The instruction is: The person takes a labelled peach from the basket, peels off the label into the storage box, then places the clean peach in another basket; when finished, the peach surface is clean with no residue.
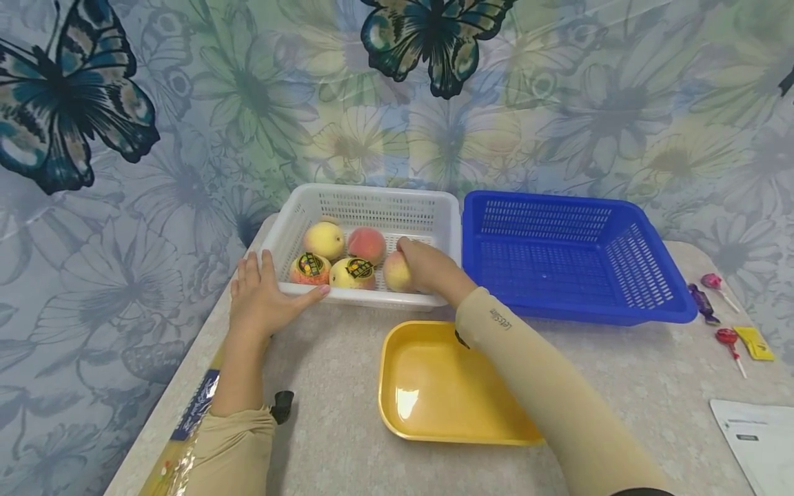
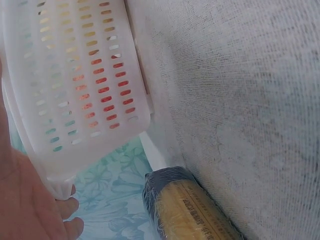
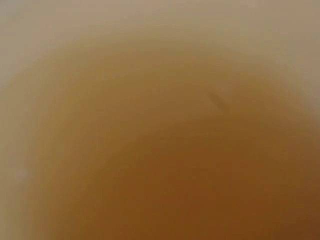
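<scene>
Inside the white basket (image 1: 446, 220), my right hand (image 1: 431, 272) grips a pale yellow-pink peach (image 1: 395, 273) near the front right. Left of it lie several other peaches, among them a yellow one (image 1: 324, 240), a reddish one (image 1: 367, 245) and two with black stickers, one a red-yellow peach (image 1: 310, 269). My left hand (image 1: 263, 303) rests against the basket's front left corner, fingers spread along the side and thumb on the front rim. The left wrist view shows fingertips (image 2: 70, 206) past that corner. In the right wrist view everything is a brown-orange blur.
A blue basket (image 1: 540, 269) stands right of the white one. In front sits a yellow tray (image 1: 446, 379), partly under my right forearm. Lollipops (image 1: 727, 336) and wrapped candies (image 1: 753, 343) lie far right, above a white sheet (image 1: 757, 441). A plastic-wrapped package (image 2: 187, 205) lies along the left edge.
</scene>
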A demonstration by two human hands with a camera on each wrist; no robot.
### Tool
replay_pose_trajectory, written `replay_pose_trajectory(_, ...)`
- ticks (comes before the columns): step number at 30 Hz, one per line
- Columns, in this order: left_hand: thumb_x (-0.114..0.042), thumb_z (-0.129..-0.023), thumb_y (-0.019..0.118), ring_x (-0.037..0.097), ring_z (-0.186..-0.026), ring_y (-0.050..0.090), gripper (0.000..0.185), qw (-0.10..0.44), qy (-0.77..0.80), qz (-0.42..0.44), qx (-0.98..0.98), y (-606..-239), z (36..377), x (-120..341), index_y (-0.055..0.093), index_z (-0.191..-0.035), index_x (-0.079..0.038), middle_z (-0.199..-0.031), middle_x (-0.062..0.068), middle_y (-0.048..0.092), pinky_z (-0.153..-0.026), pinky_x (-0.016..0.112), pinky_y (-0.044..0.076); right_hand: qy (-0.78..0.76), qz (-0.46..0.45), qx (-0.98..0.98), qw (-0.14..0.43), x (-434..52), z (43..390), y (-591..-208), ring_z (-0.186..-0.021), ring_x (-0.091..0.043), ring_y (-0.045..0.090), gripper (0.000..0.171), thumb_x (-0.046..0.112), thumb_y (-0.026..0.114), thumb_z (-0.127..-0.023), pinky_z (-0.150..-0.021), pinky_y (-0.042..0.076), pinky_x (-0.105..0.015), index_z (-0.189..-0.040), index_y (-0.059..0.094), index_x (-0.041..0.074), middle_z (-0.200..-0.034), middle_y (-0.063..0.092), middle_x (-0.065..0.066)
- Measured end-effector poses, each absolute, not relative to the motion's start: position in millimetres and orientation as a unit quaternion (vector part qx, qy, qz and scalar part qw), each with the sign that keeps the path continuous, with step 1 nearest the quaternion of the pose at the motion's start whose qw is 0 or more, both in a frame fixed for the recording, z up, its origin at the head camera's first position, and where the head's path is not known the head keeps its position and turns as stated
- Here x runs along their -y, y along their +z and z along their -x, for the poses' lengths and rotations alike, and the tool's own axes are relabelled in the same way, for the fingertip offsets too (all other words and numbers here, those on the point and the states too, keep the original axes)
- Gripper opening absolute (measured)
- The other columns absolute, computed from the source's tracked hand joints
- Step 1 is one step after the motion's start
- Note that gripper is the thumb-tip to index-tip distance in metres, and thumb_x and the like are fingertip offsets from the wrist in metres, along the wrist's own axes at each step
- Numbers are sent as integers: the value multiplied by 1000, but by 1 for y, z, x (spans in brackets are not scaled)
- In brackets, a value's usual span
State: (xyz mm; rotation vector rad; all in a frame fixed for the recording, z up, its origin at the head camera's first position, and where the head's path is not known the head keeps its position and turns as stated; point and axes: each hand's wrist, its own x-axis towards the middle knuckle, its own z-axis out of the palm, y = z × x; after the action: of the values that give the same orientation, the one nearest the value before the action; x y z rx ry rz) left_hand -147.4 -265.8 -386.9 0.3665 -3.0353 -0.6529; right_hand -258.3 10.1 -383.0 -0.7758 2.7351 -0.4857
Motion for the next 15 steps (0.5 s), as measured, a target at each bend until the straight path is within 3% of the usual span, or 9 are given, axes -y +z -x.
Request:
replay_pose_trajectory(6,-85,-71,60,51,-150,-9,138,6,-207,-116,972,-384,146,264,-3,-157,2,-162,32,-7,-117,71,4,-116,263,-949,130,-10,255,-382,-138,-32,47,76,31,72,-88,-118,36,-43,-150,39,3,-154,40,-17)
replay_pose_trajectory(15,-85,-70,62,51,-150,-8,138,6,-210,-121,970,-385,147,263,-3,-157,1,-162,32,-5,-116,72,5,-124,256,-950,130,-11,255,-383,-136,-32,49,73,28,69,-91,-116,38,-45,-151,35,4,-150,45,-17)
